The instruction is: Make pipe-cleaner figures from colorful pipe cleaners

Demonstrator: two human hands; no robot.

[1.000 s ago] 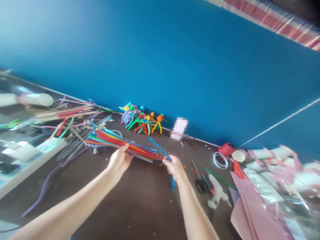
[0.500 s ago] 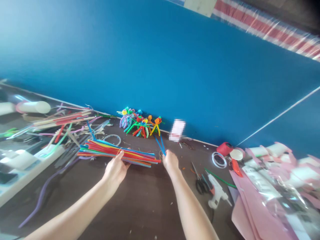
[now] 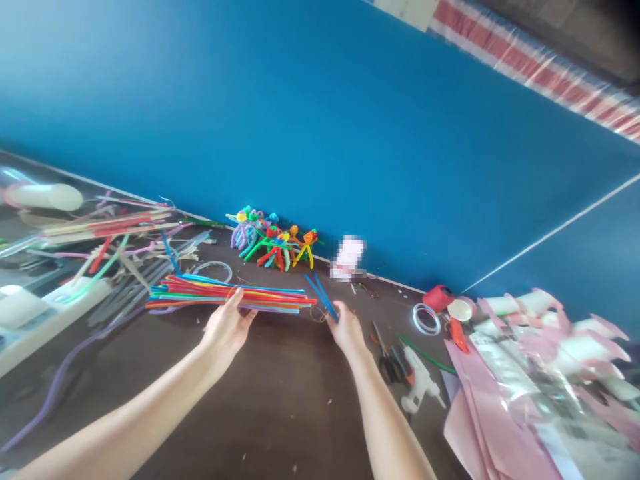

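Note:
A bundle of long multicoloured pipe cleaners [image 3: 190, 290], red, blue, yellow, green and orange, lies level over the dark table [image 3: 280, 400]. My left hand [image 3: 227, 327] is closed round the right half of this bundle, thumb on top and fingers beneath. To the right of the bundle's end, my right hand [image 3: 347, 330] pinches two blue pipe cleaners [image 3: 321, 291] that point up and to the left in a narrow V. Behind the hands, by the blue wall, stand several small coloured pipe cleaner figures [image 3: 277, 243].
Loose pipe cleaners and strips [image 3: 110, 230] crowd the left, beside a white power strip [image 3: 55, 313]. At right are black-handled scissors [image 3: 387, 363], a white glue gun [image 3: 420, 380], a red spool [image 3: 438, 297], tape rings [image 3: 426, 320] and pink sheets [image 3: 480, 413].
The left hand's bundle has levelled, its right end rising slightly. The blue pipe cleaners in my right hand lean further left. The whole view has shifted slightly.

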